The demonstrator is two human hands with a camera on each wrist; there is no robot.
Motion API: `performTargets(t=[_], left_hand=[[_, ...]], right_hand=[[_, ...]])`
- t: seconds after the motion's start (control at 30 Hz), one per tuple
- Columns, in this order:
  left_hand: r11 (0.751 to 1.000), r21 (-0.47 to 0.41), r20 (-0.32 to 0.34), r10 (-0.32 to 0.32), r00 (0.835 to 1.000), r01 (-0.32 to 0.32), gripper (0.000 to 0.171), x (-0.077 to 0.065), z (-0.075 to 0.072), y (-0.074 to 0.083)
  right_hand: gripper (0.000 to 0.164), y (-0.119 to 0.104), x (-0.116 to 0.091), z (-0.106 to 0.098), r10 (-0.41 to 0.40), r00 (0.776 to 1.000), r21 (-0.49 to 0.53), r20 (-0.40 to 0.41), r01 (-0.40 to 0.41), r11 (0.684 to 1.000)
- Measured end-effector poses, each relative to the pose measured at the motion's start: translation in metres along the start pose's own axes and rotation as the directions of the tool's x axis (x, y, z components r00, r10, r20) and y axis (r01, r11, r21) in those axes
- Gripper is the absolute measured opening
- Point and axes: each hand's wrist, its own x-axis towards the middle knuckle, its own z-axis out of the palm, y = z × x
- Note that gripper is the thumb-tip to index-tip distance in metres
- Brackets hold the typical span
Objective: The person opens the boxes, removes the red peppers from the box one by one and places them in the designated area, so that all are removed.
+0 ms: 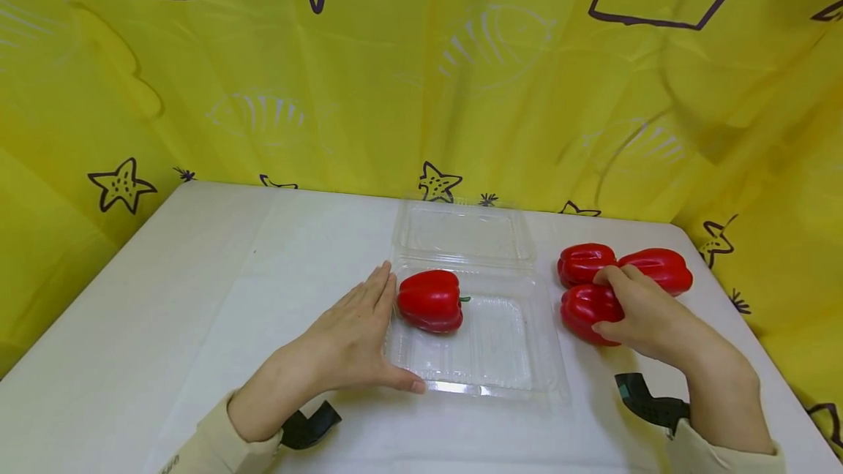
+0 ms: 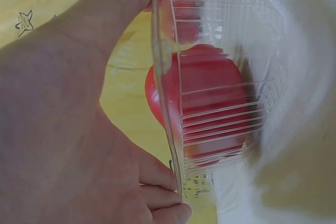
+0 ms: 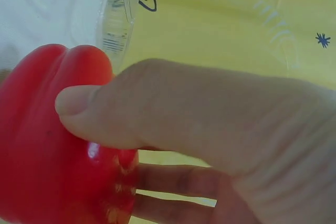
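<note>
A clear plastic clamshell box [image 1: 503, 339] lies unfolded on the table, its lid [image 1: 461, 232] laid back toward the curtain. One red bell pepper [image 1: 431, 302] with a green stem rests on its side in the left part of the base. My left hand [image 1: 349, 339] touches the box's left rim with fingers straight and thumb spread along the front edge. To the right of the box, my right hand [image 1: 648, 313] grips the nearest red bell pepper [image 1: 586, 313] between thumb and fingers. The right wrist view shows the thumb pressed on that bell pepper [image 3: 47, 145].
Behind the gripped one, two more red bell peppers [image 1: 586, 263] [image 1: 661, 269] lie close together near the table's right edge. A yellow patterned curtain [image 1: 369, 93] hangs along the back and sides of the white table [image 1: 217, 269].
</note>
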Motion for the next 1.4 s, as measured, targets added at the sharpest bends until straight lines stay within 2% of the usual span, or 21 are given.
performTargets(t=[0.17, 0.57, 0.77, 1.0, 1.23, 1.3, 1.4], left_hand=[[1.0, 0.004, -0.001, 0.006, 1.0, -0.006, 0.132, 0.0, 0.0, -0.001], [1.0, 0.01, -0.002, 0.01, 1.0, -0.01, 0.132, 0.001, -0.001, -0.001], [1.0, 0.013, -0.005, 0.012, 1.0, -0.012, 0.132, 0.001, -0.001, 0.0], [1.0, 0.006, -0.003, 0.01, 1.0, -0.01, 0.133, 0.001, -0.001, 0.0], [1.0, 0.004, -0.002, 0.004, 1.0, -0.004, 0.133, 0.001, -0.001, 0.0], [1.0, 0.001, 0.0, 0.003, 1.0, -0.003, 0.133, 0.001, -0.001, 0.001], [1.0, 0.001, -0.001, 0.003, 1.0, -0.003, 0.133, 0.0, -0.001, 0.0]], right_hand=[[0.077, 0.0, -0.001, -0.001, -0.001, 1.0, -0.056, -0.01, 0.0, 0.998], [0.073, -0.003, 0.001, 0.003, -0.041, 0.999, -0.078, -0.006, 0.041, 0.996], [0.071, -0.004, -0.001, 0.002, -0.026, 0.999, -0.115, -0.037, 0.022, 0.993], [0.072, -0.002, -0.002, 0.002, -0.014, 1.0, -0.103, -0.024, 0.012, 0.995], [0.065, -0.014, -0.008, -0.001, -0.086, 0.99, -0.136, -0.111, 0.071, 0.988], [0.061, -0.022, -0.011, -0.003, -0.131, 0.979, -0.14, -0.155, 0.11, 0.984], [0.052, -0.039, -0.014, -0.004, -0.21, 0.951, -0.136, -0.227, 0.182, 0.974]])
